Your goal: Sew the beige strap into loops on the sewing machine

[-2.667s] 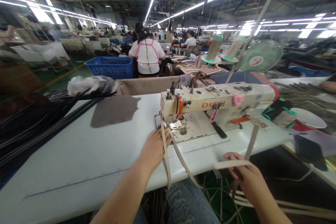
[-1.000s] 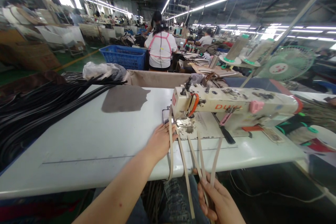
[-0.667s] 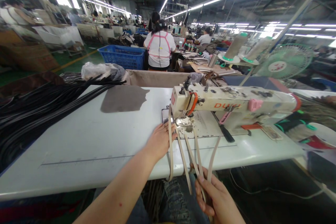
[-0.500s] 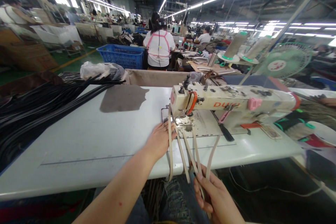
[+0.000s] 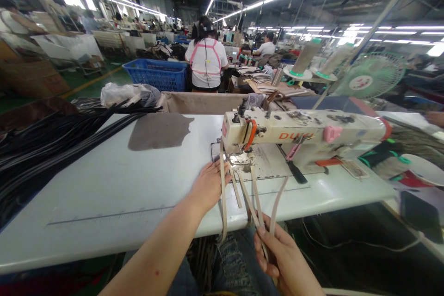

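Feeding looks nearly finished: the strip (image 5: 236, 191) at the sewing machine (image 5: 277, 128) has only a short tail left. Your left hand (image 5: 210, 185) lies flat, unclenched, beside it; your right grip (image 5: 277, 252) pinches other strips (image 5: 247, 199), likely unfed.

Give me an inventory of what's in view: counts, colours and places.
Table: one, white, centre
Sewing machine: one, off-white, on table's right
Light strips: several, beige, at needle end and table's near edge
Flat piece: one, grey-brown, table's far side
Black strips: many, black, heaped left
Plastic bag: at least one, clear, behind black strips
Basket: one, blue, beyond table
Thread cones: at least two, grey, behind machine
Fan: one, green, right background
Co-workers: several, nearest in white and pink, beyond table
Ceiling lights: many, white, overhead
Jeans: one pair, blue, bottom centre
Left hand: one, bare, at needle end
Right hand: one, bare, gripping light strips, near edge
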Tool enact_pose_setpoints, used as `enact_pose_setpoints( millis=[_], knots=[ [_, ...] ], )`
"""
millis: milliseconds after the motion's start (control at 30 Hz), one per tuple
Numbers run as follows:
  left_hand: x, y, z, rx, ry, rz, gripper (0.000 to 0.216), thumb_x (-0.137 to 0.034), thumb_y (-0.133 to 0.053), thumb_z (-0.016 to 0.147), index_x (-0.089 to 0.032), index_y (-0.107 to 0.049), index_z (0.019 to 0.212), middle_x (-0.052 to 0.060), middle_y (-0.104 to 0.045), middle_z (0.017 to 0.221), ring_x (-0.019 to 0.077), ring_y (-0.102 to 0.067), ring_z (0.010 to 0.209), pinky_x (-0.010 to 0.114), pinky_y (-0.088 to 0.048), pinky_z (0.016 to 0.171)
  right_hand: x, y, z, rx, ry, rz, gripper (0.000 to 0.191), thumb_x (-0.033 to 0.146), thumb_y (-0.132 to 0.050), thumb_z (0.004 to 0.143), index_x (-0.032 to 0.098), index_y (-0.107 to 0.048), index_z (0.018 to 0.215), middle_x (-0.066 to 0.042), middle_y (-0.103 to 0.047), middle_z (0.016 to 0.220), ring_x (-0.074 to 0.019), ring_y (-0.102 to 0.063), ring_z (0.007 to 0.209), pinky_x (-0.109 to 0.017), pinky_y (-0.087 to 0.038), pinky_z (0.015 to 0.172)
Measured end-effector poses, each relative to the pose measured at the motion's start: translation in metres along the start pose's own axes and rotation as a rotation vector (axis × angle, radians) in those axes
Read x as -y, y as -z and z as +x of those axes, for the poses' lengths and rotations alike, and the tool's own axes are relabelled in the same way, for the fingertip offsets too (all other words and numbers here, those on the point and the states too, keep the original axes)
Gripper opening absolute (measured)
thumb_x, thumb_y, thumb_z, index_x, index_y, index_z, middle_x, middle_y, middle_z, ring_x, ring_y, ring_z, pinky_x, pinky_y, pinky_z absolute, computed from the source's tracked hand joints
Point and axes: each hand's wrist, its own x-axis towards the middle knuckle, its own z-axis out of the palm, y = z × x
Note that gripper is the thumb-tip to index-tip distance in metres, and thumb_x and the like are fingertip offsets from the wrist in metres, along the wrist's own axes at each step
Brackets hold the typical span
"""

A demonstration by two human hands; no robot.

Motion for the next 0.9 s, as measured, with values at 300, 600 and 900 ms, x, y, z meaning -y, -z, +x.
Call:
enact_pose_setpoints(
  millis=[300, 600, 900],
  knots=[
    [0.002, -0.003, -0.001, -0.013, -0.012, 0.041, 0.039, -0.037, -0.043, 0.11, -0.022, -0.061, 0.142, 0.008, -0.062, 0.15, 0.0253, -0.054, 0.142, 0.048, -0.04, 0.122, 0.001, -0.005, 0.0, 0.017, 0.007, 0.006, 0.059, 0.047, -0.086, 0.076, 0.019, -0.064, 0.124, 0.003, -0.065, 0.064, -0.0064, -0.052, 0.04, -0.014, -0.018, 0.035],
    [0.001, -0.004, 0.0, -0.025, -0.01, 0.045, 0.038, -0.035, -0.045, 0.11, -0.022, -0.063, 0.14, 0.008, -0.063, 0.148, 0.0251, -0.055, 0.141, 0.049, -0.041, 0.122, 0.002, -0.01, 0.004, 0.051, 0.008, 0.008, 0.062, 0.048, -0.084, 0.077, 0.019, -0.063, 0.128, 0.003, -0.065, 0.063, -0.0068, -0.052, 0.039, -0.015, -0.018, 0.034],
    [0.001, -0.005, -0.001, -0.042, -0.015, 0.034, 0.04, -0.039, -0.042, 0.11, -0.022, -0.063, 0.14, 0.008, -0.063, 0.148, 0.0257, -0.056, 0.141, 0.05, -0.041, 0.122, 0.005, -0.018, 0.009, 0.072, 0.018, 0.025, 0.055, 0.043, -0.082, 0.081, 0.017, -0.063, 0.125, 0.004, -0.065, 0.063, -0.0064, -0.054, 0.039, -0.015, -0.018, 0.035]
  ],
)
